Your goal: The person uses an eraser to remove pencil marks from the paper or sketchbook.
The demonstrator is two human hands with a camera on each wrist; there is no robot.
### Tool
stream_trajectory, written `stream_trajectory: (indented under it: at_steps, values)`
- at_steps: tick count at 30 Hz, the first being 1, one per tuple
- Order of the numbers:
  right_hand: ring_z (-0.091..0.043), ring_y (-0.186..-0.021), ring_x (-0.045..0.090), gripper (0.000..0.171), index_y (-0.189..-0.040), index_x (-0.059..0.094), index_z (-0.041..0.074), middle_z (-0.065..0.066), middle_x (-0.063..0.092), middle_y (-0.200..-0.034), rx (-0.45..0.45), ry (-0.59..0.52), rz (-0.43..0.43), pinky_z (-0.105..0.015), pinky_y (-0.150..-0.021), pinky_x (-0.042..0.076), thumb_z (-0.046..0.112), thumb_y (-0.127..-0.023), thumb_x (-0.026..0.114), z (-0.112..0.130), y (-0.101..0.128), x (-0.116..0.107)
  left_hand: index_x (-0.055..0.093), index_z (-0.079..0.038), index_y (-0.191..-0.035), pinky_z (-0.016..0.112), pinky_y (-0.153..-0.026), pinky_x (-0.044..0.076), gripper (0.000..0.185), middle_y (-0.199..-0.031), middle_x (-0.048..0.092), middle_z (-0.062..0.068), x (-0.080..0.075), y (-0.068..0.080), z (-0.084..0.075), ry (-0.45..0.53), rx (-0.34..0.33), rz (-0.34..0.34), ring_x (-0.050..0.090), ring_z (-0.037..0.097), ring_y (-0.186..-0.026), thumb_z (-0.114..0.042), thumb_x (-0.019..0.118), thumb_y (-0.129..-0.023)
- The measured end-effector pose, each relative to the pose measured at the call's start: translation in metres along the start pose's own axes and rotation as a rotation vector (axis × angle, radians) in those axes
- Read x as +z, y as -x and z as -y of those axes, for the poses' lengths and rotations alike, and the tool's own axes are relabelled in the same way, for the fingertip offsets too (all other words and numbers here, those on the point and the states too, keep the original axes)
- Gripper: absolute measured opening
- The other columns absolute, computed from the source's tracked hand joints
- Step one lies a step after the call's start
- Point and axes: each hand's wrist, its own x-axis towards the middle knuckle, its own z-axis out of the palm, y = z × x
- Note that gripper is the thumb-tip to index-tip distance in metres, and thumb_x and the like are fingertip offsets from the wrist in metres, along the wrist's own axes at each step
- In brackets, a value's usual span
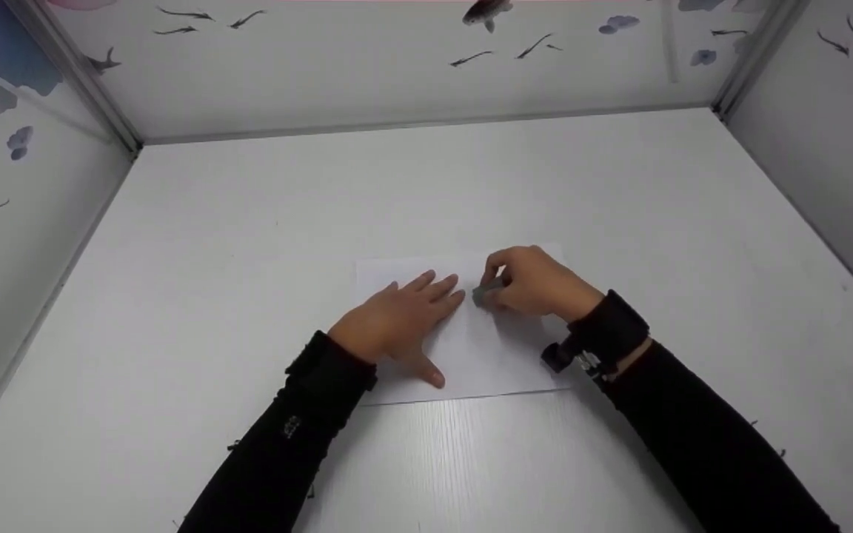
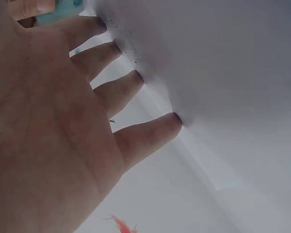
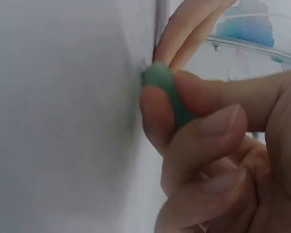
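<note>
A sheet of white paper (image 1: 463,363) lies on the white table. On its left part rests my left hand (image 1: 404,318), fingers spread, with the fingertips touching the paper in the left wrist view. My right hand (image 1: 537,281) pinches a small green eraser (image 3: 160,80) between thumb and fingers. The eraser's end is at the paper, just right of the left fingertips. Small dark crumbs (image 2: 131,46) dot the paper near the left fingertips. Curled right fingers hide part of the eraser.
White panels with painted fish and plants (image 1: 412,66) stand along the back and both sides of the table (image 1: 249,200). A black strap with a small camera (image 1: 560,355) sits on the right wrist, close over the paper's right edge.
</note>
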Motion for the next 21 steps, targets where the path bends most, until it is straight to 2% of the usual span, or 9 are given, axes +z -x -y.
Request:
stream_trajectory:
  at_steps: [2,6,8,12,17,21]
  values:
    - [-0.021,-0.079,0.064,0.011,-0.103,0.077,0.005,-0.01,0.075,-0.093,0.015,0.022,-0.059,-0.034,-0.07,0.051,0.01,-0.093,0.077,-0.0024,-0.0007,0.0008,0.018,-0.018,-0.173,0.06,-0.127,0.024,0.124,-0.18,0.008,0.001,-0.0002,0.0002,-0.0005,-0.001,0.003,-0.002,0.005,0.028,-0.166,-0.067,0.085,-0.081]
    - [-0.022,-0.077,0.066,0.009,-0.101,0.076,0.006,-0.01,0.075,-0.092,-0.023,0.018,0.001,-0.035,-0.068,0.052,0.009,-0.093,0.077,-0.0014,0.0012,-0.0003,0.017,-0.019,-0.173,0.06,-0.127,0.024,0.124,-0.18,0.008,0.001,-0.0011,0.0002,-0.0011,-0.004,0.002,0.003,0.004,0.028,-0.166,-0.066,0.085,-0.081]
    - [-0.022,-0.079,0.066,0.009,-0.101,0.077,0.007,-0.01,0.075,-0.093,-0.011,0.017,0.004,-0.036,-0.069,0.052,0.011,-0.093,0.078,-0.0006,0.0016,-0.0002,0.017,-0.019,-0.173,0.06,-0.128,0.023,0.123,-0.18,0.007,0.001,-0.0014,0.0002,-0.0011,-0.003,0.002,0.006,0.004,0.028,-0.166,-0.066,0.085,-0.082]
    - [-0.022,-0.081,0.066,0.01,-0.102,0.077,0.007,-0.009,0.075,-0.095,0.024,0.048,-0.087,-0.037,-0.072,0.052,0.008,-0.092,0.076,0.0012,0.0015,0.002,0.017,-0.019,-0.173,0.061,-0.128,0.022,0.122,-0.18,0.007,0.001,-0.001,0.0017,-0.0006,0.019,-0.002,0.001,0.003,0.028,-0.166,-0.065,0.085,-0.083]
    - [-0.022,-0.076,0.065,0.01,-0.102,0.076,0.007,-0.009,0.076,-0.092,-0.021,0.046,-0.026,-0.038,-0.069,0.053,0.006,-0.092,0.075,0.003,0.0013,0.0036,0.017,-0.019,-0.173,0.061,-0.127,0.023,0.123,-0.18,0.007,0.001,0.0,0.0033,0.0001,0.017,-0.007,0.005,0.003,0.028,-0.166,-0.065,0.085,-0.082]
    - [-0.022,-0.081,0.067,0.01,-0.102,0.076,0.007,-0.009,0.076,-0.095,0.012,0.054,-0.097,-0.038,-0.072,0.054,0.007,-0.093,0.075,-0.0004,0.0009,0.0034,0.017,-0.019,-0.173,0.061,-0.128,0.022,0.123,-0.18,0.007,0.001,-0.0002,0.0016,-0.0001,0.011,-0.002,0.003,0.003,0.028,-0.166,-0.066,0.085,-0.082]
